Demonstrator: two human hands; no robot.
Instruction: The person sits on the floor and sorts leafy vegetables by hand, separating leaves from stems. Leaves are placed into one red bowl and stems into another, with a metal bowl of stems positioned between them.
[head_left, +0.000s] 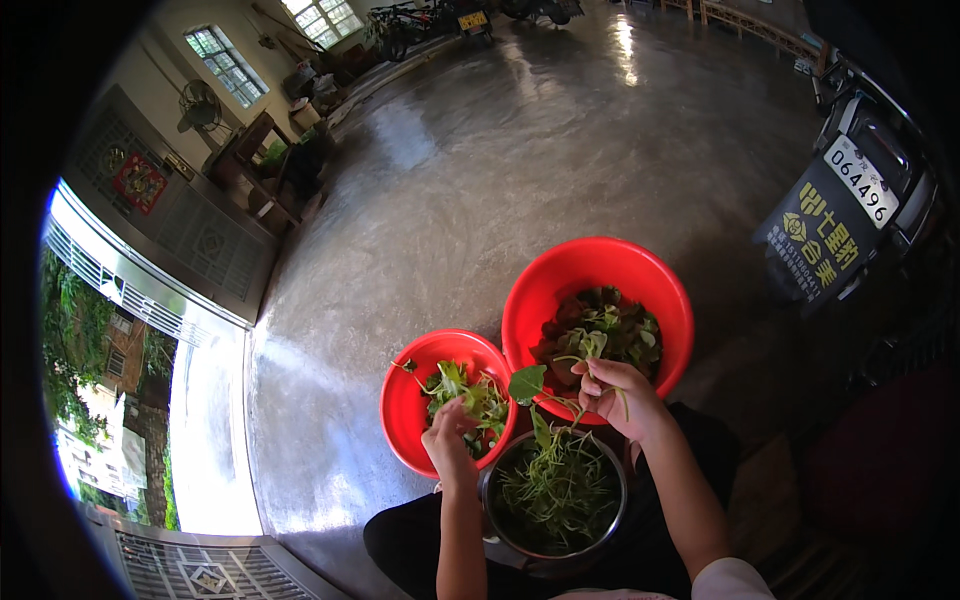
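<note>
My right hand (621, 396) pinches a green leafy stem (568, 409) between thumb and fingers, at the near rim of the large red plastic basin (529, 300). A broad leaf (527, 383) hangs from the stem's left side. Dark and green leaves (600, 330) lie inside that basin. My left hand (451, 442) is over the smaller red basin (401, 424), its fingers bent beside the loose leaves (469, 390); whether they grip anything is unclear. Between my forearms stands a round metal pot (624, 491), filled with thin green stems (559, 487).
The basins stand on a smooth concrete floor (420, 247). A scooter (862, 180) with a plate and a printed mudguard is at the right. An open metal door (202, 240) lets in daylight at the left. Farther back are a fan (201, 105) and a wooden table (247, 142).
</note>
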